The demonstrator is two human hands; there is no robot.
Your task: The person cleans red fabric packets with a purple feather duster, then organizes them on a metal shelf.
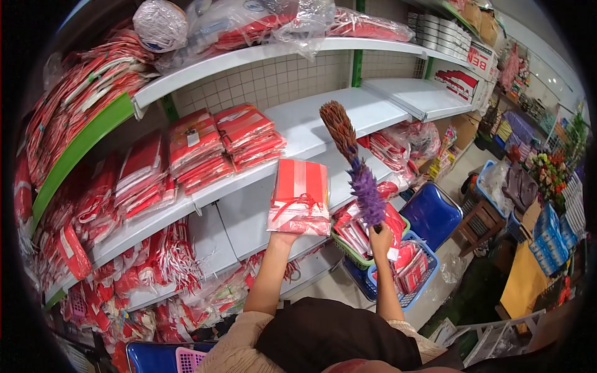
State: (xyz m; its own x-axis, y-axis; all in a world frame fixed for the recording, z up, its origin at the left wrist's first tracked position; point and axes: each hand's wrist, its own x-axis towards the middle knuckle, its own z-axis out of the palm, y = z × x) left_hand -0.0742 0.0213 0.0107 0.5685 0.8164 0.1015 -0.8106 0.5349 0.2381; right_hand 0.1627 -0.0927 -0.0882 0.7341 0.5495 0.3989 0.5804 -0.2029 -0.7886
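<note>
left hand [283, 239] grips flag pack [300, 198], right hand [380, 239] duster [366, 195]

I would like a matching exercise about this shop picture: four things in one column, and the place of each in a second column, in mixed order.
Things
1. feather duster
2. stack of red and white packets
3. blue basket
4. clear plastic bags

Places
a. on the top shelf
b. held up by the left hand
c. on the floor
d. in the right hand

Pairs: 1-d, 2-b, 3-c, 4-a
</note>
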